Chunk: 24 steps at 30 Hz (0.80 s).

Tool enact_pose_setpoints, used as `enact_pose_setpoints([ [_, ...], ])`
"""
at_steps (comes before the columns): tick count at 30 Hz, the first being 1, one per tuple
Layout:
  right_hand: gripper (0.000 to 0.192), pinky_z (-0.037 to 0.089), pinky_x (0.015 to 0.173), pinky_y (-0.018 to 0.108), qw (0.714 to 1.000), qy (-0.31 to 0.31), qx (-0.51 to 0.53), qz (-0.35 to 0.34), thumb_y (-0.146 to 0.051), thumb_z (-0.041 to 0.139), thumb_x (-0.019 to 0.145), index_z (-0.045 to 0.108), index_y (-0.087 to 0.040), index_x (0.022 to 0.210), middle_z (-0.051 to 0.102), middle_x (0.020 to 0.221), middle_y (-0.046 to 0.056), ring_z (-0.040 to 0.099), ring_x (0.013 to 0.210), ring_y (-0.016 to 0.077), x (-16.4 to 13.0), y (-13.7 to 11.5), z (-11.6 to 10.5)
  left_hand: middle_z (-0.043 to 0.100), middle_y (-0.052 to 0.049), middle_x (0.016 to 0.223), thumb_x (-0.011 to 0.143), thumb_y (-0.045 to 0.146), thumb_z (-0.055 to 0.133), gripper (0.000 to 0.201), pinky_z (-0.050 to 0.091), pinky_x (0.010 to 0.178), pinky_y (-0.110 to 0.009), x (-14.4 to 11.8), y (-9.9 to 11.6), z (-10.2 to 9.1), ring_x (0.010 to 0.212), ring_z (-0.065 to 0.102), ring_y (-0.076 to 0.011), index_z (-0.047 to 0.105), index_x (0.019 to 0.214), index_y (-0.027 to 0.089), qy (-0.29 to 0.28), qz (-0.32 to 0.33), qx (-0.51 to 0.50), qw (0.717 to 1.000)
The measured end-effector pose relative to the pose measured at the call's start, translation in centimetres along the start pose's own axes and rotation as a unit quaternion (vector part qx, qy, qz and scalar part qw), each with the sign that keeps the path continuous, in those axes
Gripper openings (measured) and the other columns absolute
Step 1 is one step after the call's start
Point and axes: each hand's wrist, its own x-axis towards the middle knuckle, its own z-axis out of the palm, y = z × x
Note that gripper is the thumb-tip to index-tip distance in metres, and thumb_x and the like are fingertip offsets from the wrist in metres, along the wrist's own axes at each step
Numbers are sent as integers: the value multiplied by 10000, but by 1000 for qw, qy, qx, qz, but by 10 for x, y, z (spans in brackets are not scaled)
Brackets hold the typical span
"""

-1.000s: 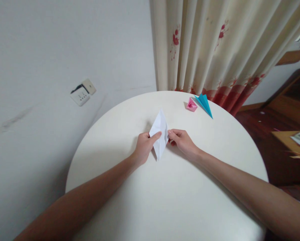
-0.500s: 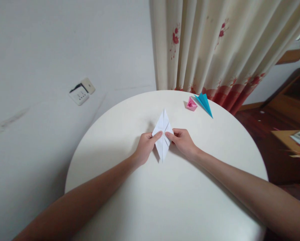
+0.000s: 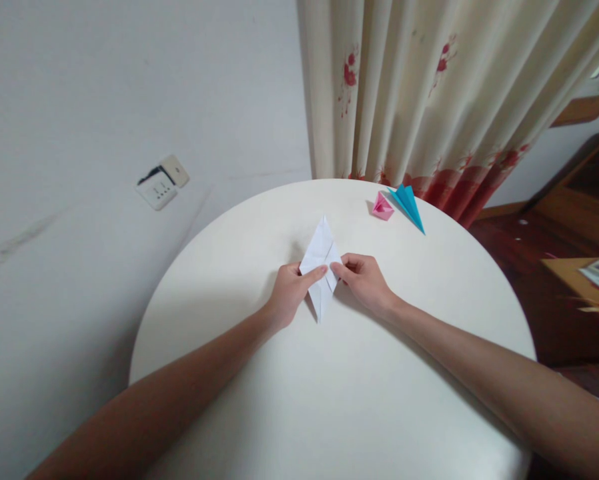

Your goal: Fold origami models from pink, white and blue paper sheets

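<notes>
A white folded paper (image 3: 321, 250), diamond-shaped with a pointed top and bottom, is held over the round white table (image 3: 329, 400). My left hand (image 3: 289, 293) pinches its left side, the thumb lying across the middle. My right hand (image 3: 363, 280) pinches its right side, fingertips meeting the left thumb near the paper's centre. The lower tip of the paper points down between the two hands.
A small pink folded paper (image 3: 382, 207) and a blue pointed folded paper (image 3: 408, 205) lie at the table's far edge. A cream curtain (image 3: 429, 93) with red flowers hangs behind. A wall socket (image 3: 160, 185) sits on the wall at left. Wooden furniture (image 3: 579, 200) stands at right.
The right flap of the paper has been folded in toward the centre, giving a diamond shape. My right fingers moved left onto the paper. The arms have barely shifted.
</notes>
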Motion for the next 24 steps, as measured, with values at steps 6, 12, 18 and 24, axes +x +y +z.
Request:
enact_pose_setpoints([
  [6,272,385,586,272,1000,18,-17,-5,-426,600,826,622,-177,718,590,659,1,506,612,133,2,1,0,750,-123,975,710,432,805,396,525,756,-342,1,0,0,830,692,-247,744,946,120,0,6,-18,1000],
  [12,158,424,655,293,985,113,-94,-84,-319,613,821,635,-182,745,647,736,30,533,665,149,2,-3,-6,753,-130,973,666,438,832,429,520,757,-338,2,1,1,838,697,-249,752,939,116,61,19,-24,998],
  [18,199,406,633,297,981,47,-160,-96,-304,596,855,747,-184,808,719,817,54,560,668,157,-4,-4,-2,749,-132,981,682,428,825,431,519,774,-345,2,2,1,852,691,-245,749,971,116,42,30,-31,998],
  [24,236,399,633,297,977,33,-175,-115,-335,587,884,758,-193,806,696,782,48,551,664,158,-6,-4,1,748,-102,901,706,417,809,380,507,748,-322,0,2,2,824,680,-229,753,933,117,25,27,-12,999],
])
